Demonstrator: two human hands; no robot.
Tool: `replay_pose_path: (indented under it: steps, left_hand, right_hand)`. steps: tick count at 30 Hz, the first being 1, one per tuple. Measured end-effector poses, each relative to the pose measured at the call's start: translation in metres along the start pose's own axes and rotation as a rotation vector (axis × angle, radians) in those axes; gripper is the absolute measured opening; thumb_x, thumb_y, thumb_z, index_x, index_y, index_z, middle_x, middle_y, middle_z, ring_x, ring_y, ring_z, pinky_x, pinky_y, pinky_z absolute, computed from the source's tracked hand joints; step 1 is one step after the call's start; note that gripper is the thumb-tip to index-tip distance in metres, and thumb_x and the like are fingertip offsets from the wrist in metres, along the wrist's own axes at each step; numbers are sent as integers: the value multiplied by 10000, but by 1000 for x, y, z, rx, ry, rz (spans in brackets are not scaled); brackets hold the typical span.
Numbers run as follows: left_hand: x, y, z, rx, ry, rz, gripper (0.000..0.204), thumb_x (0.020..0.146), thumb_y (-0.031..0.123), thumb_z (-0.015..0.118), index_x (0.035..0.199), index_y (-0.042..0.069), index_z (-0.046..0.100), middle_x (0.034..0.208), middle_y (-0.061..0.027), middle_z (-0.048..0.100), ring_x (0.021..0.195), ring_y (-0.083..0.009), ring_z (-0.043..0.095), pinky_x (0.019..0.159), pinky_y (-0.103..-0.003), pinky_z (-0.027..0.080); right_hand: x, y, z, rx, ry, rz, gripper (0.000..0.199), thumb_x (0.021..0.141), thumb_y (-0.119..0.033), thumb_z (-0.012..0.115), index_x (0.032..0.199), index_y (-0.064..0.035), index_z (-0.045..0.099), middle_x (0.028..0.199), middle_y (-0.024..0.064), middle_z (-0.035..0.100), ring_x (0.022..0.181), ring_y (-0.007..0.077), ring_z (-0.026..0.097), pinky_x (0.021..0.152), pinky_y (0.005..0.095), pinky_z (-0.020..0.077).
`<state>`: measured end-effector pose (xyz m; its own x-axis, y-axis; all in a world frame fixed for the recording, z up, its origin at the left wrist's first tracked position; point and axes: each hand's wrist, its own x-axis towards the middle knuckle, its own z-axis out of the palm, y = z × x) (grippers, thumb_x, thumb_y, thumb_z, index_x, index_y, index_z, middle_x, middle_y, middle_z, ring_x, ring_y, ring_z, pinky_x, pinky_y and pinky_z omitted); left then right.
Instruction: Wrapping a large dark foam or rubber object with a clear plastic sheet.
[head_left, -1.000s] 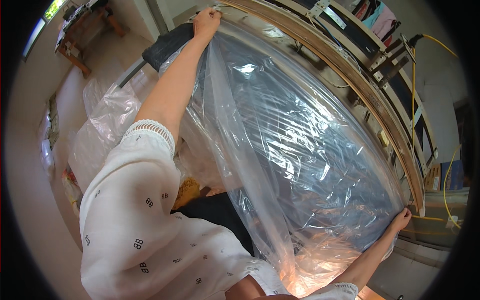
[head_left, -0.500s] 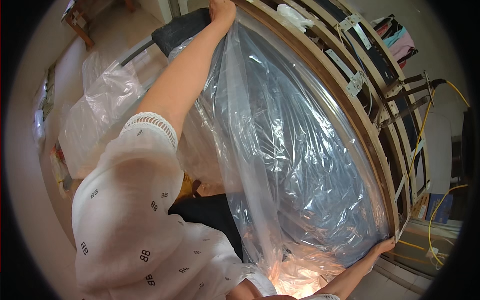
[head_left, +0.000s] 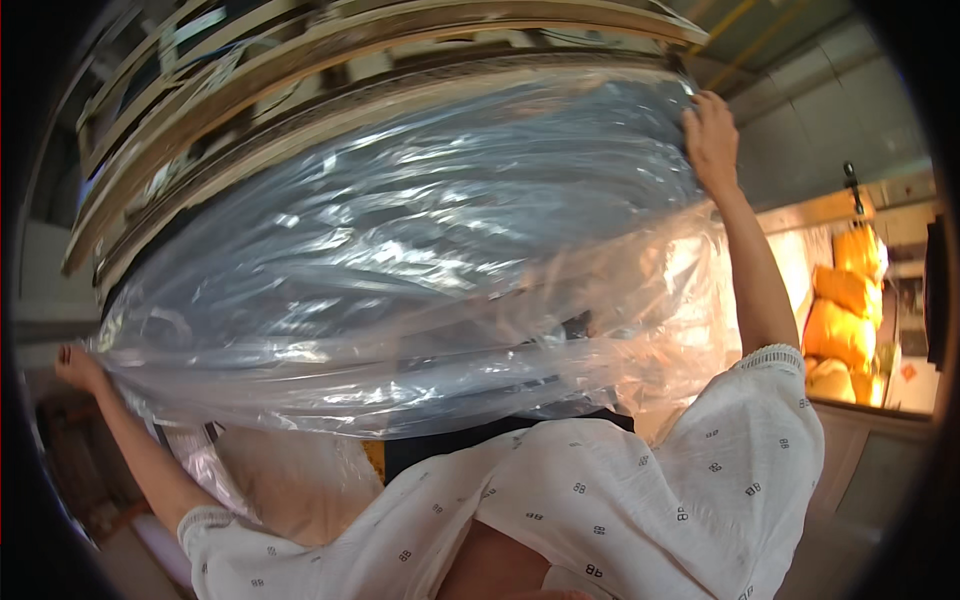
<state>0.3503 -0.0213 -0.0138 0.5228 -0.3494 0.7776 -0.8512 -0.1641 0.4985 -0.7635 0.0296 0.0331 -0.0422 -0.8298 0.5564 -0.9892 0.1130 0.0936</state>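
A large clear plastic sheet (head_left: 400,290) is stretched wide across the view, crinkled and shiny. My left hand (head_left: 76,366) grips its edge at the far left, arm reaching out from a white patterned sleeve. My right hand (head_left: 710,135) is raised at the upper right and pinches the sheet's top corner. The sheet hangs between both hands in front of a long wooden frame (head_left: 400,45) that runs along the top. A dark object (head_left: 500,432) shows below the sheet's lower edge, mostly hidden.
Yellow-orange sacks (head_left: 842,320) are stacked at the right beside a counter ledge (head_left: 880,420). A grey tiled wall (head_left: 830,130) stands behind my right hand. More crumpled plastic (head_left: 290,480) lies low at the left, near my body.
The view has swung round. The sheet ran steeply from top to lower right and now spreads sideways. Both hands keep their grip; the right hand is now the higher one.
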Motion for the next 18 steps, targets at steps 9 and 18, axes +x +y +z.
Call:
replay_pose_path:
  steps: [9, 18]
  left_hand:
    - [-131, 325, -14, -61, -851, 430, 446, 947, 356, 400, 1192, 4, 523, 1189, -155, 545, 1088, -296, 520, 953, -358, 365]
    - [-258, 438, -60, -421, -879, 418, 64, 873, 47, 551, 904, -6, 531, 827, -81, 506, 717, -161, 472, 685, -235, 407]
  right_hand:
    - [-43, -31, -4, 117, -244, 53, 498, 919, -421, 374, 1311, -117, 420, 1385, 105, 364, 1291, 302, 307, 1010, 527, 262]
    - [-26, 7, 20, 129, -200, 91, 571, 905, -460, 380, 1306, -54, 404, 1392, 146, 354, 1304, 287, 299, 1019, 494, 264]
